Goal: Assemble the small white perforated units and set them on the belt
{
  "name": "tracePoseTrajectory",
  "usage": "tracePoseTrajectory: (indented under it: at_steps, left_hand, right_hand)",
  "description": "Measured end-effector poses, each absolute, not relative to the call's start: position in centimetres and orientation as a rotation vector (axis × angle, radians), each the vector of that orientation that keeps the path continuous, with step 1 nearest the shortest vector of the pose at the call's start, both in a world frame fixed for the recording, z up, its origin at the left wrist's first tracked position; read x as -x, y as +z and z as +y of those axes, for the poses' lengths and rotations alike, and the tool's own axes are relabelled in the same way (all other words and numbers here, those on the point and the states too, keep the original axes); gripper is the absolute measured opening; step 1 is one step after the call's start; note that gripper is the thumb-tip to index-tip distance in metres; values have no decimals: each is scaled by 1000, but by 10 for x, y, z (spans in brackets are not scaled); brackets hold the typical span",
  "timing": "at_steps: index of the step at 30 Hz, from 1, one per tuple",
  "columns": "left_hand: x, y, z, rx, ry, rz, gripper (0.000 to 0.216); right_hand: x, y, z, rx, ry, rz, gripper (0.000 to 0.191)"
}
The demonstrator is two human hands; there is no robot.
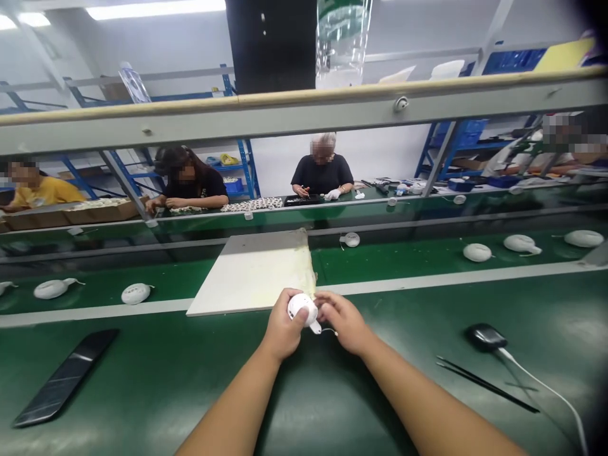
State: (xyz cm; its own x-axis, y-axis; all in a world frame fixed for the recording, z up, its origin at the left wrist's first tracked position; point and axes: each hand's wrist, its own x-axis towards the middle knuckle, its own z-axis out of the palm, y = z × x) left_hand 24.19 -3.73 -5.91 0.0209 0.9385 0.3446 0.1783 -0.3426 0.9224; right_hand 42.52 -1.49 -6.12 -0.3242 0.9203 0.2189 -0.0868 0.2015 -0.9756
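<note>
A small white rounded device (301,305) with a tab and a thin white cord is held in my left hand (284,326), the thumb across its front. My right hand (344,320) is at the device's right side, its fingers curled in against the edge. What lies between those fingertips is hidden. The cord hangs just below them. Behind both hands a white board (251,269) lies across the green bench and the line beyond it.
Similar white devices (136,293) sit along the green line. On the bench lie a long black piece (66,377) at left, black tweezers (487,384) and a black corded object (486,337) at right. A metal rail (304,111) crosses above; several people work opposite.
</note>
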Motion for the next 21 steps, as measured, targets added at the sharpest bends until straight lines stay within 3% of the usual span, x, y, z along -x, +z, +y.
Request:
tracePoseTrajectory:
  at_steps: [5, 10, 15, 21]
  left_hand:
    - [-253, -61, -43, -1538, 1490, 1023, 64]
    - [-254, -47, -50, -1624, 1550, 948, 47]
    - [-266, -41, -57, -1576, 1553, 992, 42]
    - [-290, -45, -67, -1569, 1461, 956, 41]
  right_hand:
    - [-416, -62, -25, 732, 1494, -1485, 29]
    - [-417, -70, -29, 682, 1602, -1400, 43]
    - [-414, -67, -28, 726, 1299, -1258, 39]
    - [-395, -69, -38, 691, 1321, -1105, 49]
